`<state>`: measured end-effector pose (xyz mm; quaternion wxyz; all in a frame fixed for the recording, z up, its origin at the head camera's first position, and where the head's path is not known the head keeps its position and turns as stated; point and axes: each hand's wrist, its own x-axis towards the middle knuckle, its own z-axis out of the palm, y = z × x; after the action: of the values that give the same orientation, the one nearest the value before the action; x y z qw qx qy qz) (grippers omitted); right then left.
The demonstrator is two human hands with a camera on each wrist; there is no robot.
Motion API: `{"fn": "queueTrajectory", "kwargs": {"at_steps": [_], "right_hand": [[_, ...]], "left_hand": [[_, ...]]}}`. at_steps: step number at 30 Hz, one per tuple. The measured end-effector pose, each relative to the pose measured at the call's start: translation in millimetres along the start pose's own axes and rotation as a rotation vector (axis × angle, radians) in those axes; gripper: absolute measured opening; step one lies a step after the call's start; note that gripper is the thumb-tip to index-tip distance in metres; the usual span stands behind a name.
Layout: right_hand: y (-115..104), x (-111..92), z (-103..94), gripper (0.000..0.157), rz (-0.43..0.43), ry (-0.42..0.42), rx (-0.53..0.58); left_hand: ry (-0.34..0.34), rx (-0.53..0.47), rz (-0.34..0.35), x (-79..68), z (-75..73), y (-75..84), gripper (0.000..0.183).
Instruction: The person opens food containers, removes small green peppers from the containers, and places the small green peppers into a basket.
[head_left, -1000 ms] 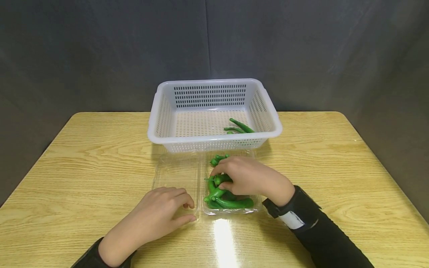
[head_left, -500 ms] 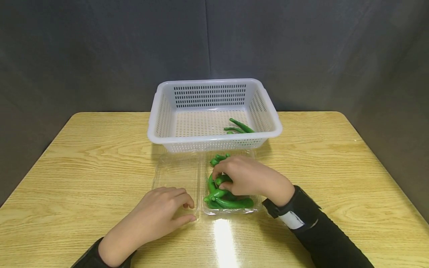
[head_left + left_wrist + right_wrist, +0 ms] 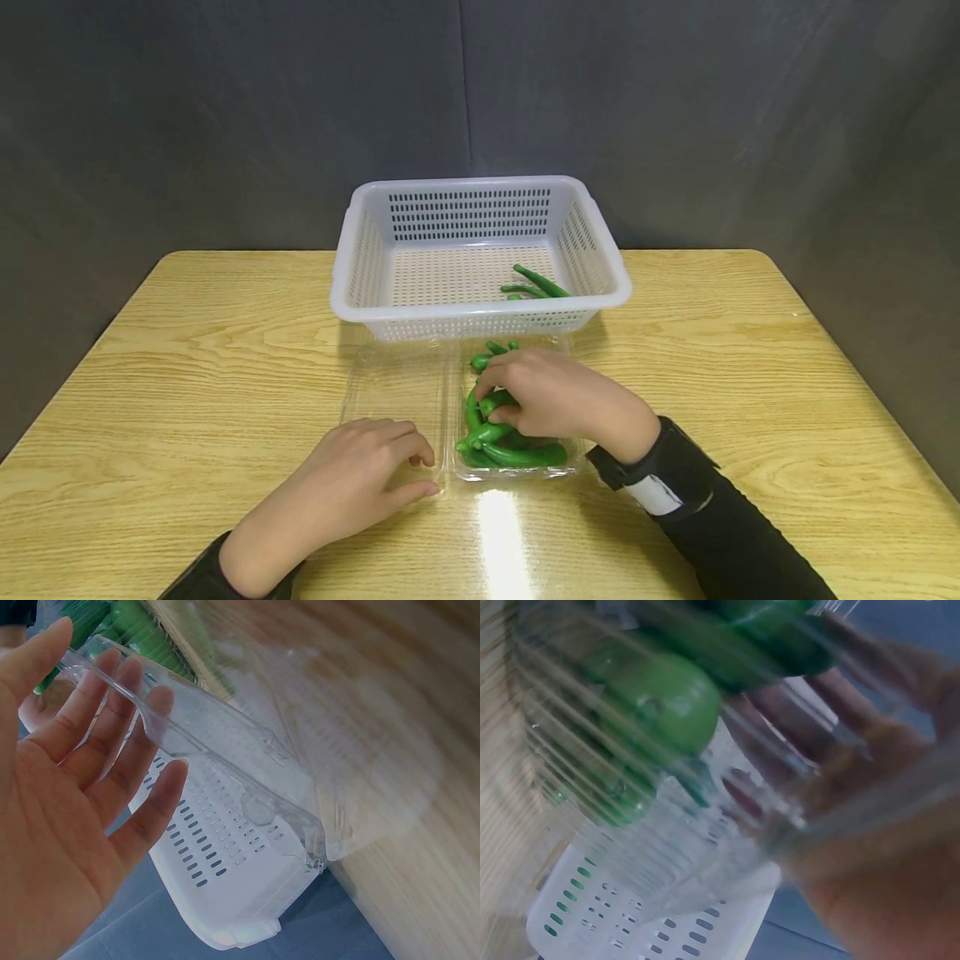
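My right hand (image 3: 536, 392) reaches into the right half of a clear clamshell container (image 3: 468, 477) and pinches a green pepper (image 3: 492, 404) between thumb and fingers. Around it in that half lie several more green peppers (image 3: 528, 456), with others at the back (image 3: 482, 362). Seen from the right wrist, the fingers (image 3: 780, 727) show blurred through the clear plastic, close to the peppers. Over the front edge of the container's flat lid (image 3: 397, 383), my left hand (image 3: 367, 467) holds nothing, its fingers loosely bent. The left wrist view shows these fingers overlapping the lid's rim (image 3: 202, 754).
Behind the container stands a white perforated basket (image 3: 480, 312) with a few green peppers (image 3: 543, 282) in its front right corner. Wood-grain table (image 3: 750, 400) extends on both sides. A dark wall (image 3: 675, 125) closes off the back.
The peppers at the back of the container have shifted and spread a little. The right fingertips have moved slightly to the right. My left hand and the basket have stayed put.
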<state>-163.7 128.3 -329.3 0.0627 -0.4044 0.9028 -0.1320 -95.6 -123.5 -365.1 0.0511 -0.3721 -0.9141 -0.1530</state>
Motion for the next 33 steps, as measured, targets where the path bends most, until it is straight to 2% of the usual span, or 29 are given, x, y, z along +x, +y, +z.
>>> {"fn": "queueTrajectory", "kwargs": {"at_steps": [9,17,33], "right_hand": [[-6,-3,-4.4,0.020,-0.064,0.088,-0.060],[-10,-6,-10.6,0.023,-0.119,0.160,-0.071],[-5,-11,-22.5,0.023,-0.129,0.178,-0.001]], "left_hand": [[-0.005,-0.014,0.002,0.0,-1.4,0.8,0.023],[-0.004,-0.013,0.007,-0.1,-1.6,0.3,0.023],[0.024,0.003,0.018,0.1,-0.1,0.3,0.023]]}}
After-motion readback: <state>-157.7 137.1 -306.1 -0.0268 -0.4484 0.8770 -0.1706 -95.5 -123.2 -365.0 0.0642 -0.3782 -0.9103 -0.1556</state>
